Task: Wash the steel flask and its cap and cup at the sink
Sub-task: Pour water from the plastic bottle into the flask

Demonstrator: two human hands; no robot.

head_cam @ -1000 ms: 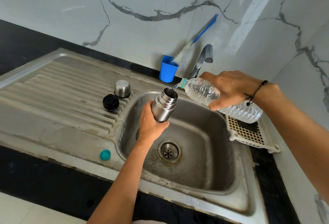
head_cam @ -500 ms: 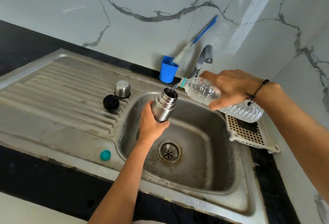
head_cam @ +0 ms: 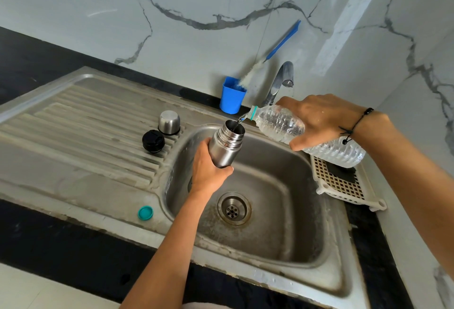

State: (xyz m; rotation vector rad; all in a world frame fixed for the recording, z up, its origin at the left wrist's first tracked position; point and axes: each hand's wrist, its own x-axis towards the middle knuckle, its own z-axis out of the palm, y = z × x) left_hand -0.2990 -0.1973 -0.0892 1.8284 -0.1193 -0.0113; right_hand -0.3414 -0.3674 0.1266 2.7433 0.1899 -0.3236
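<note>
Head view: over the sink (head_cam: 326,254), left hand (head_cam: 208,171) grips the steel flask (head_cam: 224,146); right hand (head_cam: 319,119) grips a pouring water bottle (head_cam: 282,124). Cap (head_cam: 153,140) and cup (head_cam: 169,122) wait unwashed on the drainboard (head_cam: 73,122); washing seems barely begun.

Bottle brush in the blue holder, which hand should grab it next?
Probably the right hand: it is nearest the brush once it sets down the water bottle. The left hand holds the flask.
</note>
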